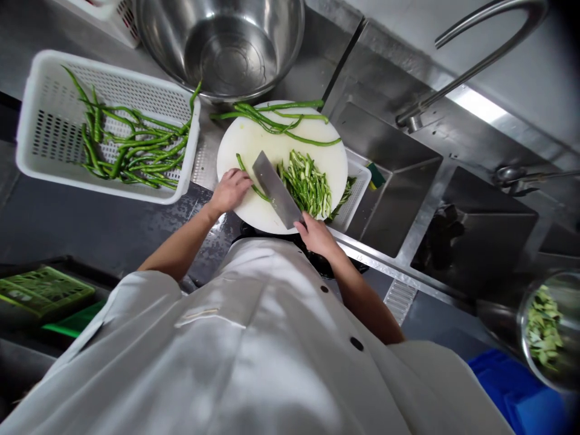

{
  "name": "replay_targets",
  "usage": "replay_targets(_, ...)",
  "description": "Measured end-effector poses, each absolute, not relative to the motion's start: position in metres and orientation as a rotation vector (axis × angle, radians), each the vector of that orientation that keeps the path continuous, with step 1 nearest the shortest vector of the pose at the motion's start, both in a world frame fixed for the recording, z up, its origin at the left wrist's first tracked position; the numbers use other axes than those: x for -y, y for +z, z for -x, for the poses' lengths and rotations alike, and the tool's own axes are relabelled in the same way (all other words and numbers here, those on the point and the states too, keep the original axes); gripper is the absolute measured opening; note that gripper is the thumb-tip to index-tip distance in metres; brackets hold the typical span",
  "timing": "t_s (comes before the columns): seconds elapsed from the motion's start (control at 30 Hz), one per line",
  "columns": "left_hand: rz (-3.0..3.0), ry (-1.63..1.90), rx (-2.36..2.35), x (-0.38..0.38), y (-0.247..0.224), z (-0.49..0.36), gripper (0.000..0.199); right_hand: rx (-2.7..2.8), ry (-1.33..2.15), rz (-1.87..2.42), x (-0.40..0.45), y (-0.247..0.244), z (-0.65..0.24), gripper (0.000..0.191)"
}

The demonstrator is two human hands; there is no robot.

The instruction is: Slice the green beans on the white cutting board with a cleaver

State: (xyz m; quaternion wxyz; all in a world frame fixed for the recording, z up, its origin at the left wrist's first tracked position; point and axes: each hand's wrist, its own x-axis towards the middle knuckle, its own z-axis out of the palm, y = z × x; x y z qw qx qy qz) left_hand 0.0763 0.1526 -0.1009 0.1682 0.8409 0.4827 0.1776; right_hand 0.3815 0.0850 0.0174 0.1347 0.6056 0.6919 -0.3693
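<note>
A round white cutting board (233, 142) lies in front of me. My right hand (317, 235) is closed round the handle of a cleaver (277, 192), whose broad blade slants across the board. With curled fingers, my left hand (232, 190) presses on a long green chili pepper (260, 192) to the left of the blade; its lower end reaches the blade's edge. Thin cut strips of green pepper (310, 187) are heaped right of the cleaver. Several whole green peppers (281, 124) lie along the board's far edge, some sticking out past it.
A white perforated basket (49, 175) with several long peppers stands at left. Behind the board is a large steel bowl (226, 54). Another white basket (357, 196) with cut greens sits partly under the board's right side, by a sponge (376, 176), sinks and a curved faucet (471, 72).
</note>
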Motion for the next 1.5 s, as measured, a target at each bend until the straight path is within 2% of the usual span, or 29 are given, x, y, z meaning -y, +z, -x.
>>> replay_targets(0.13,-2.445,0.447,-1.353,-0.162,-0.101,-0.075,0.029,-1.967,-0.871,-1.719,-0.074,0.044,-0.388,0.048)
replay_targets(0.3,-2.547,0.536,-1.335,-0.171,-0.105,-0.086,0.024,-1.906,-0.829,-1.666,-0.071,0.074,-0.384,0.05)
replay_targets(0.47,-2.586,0.504,-1.192,-0.172,-0.112,-0.091,0.028,-1.887,-0.821,-1.673,-0.067,0.079,-0.385,0.046)
replay_targets(0.63,-2.571,0.605,-1.278,-0.16,-0.119,-0.096,0.032,-1.882,-0.817,-1.578,-0.064,0.08,-0.387,0.037)
replay_targets(0.8,-2.632,0.597,-1.291,-0.166,-0.12,-0.098,0.032,-1.842,-0.81,-1.566,-0.065,0.088,-0.392,0.036)
replay_targets(1.2,-2.596,0.637,-1.232,-0.169,-0.119,-0.097,0.032,-1.955,-0.922,-1.626,-0.086,0.052,-0.367,0.047)
replay_targets(1.5,-2.512,0.689,-1.236,-0.169,-0.119,-0.095,0.034,-1.971,-0.953,-1.669,-0.088,0.037,-0.349,0.045)
